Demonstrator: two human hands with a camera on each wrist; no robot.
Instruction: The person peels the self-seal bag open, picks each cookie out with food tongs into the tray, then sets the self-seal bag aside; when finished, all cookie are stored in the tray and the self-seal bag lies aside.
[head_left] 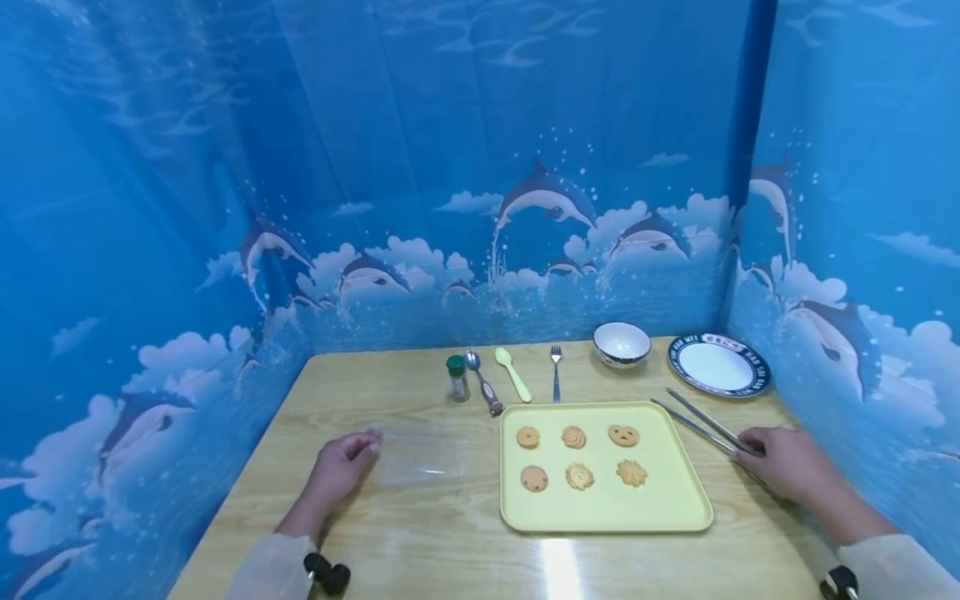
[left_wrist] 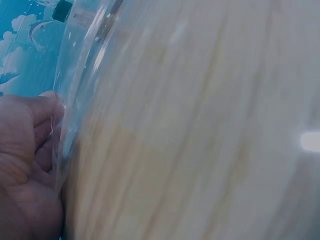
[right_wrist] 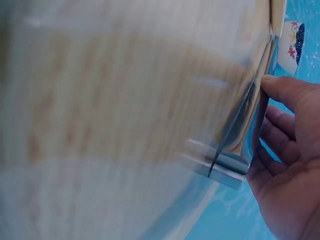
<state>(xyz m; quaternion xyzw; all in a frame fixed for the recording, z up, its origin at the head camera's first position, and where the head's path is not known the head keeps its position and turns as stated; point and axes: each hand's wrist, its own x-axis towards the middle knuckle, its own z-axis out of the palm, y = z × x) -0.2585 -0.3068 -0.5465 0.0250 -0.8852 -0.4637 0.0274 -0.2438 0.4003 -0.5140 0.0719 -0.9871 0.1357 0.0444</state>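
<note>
At the left of the table my left hand (head_left: 341, 468) pinches the edge of a clear plastic bag (head_left: 420, 454), which lies toward the middle. The left wrist view shows the thin film of the bag (left_wrist: 82, 65) between thumb and fingers. On the right, my right hand (head_left: 791, 467) grips metal tongs (head_left: 701, 422) near their joined end, the two arms spread and pointing at the back left. That joined end of the tongs (right_wrist: 230, 167) shows close up in the right wrist view. Between the hands a pale yellow tray (head_left: 607, 512) bears several cookies (head_left: 579, 476) in two rows.
Behind the tray lie a fork (head_left: 556, 375), a light green spoon (head_left: 513, 375) and a metal spoon (head_left: 482, 382). A green-capped shaker bottle (head_left: 457, 379) stands beside them. A bowl (head_left: 622, 344) and a blue-rimmed plate (head_left: 718, 365) sit at the back right, near the dolphin-print curtain (head_left: 450, 167).
</note>
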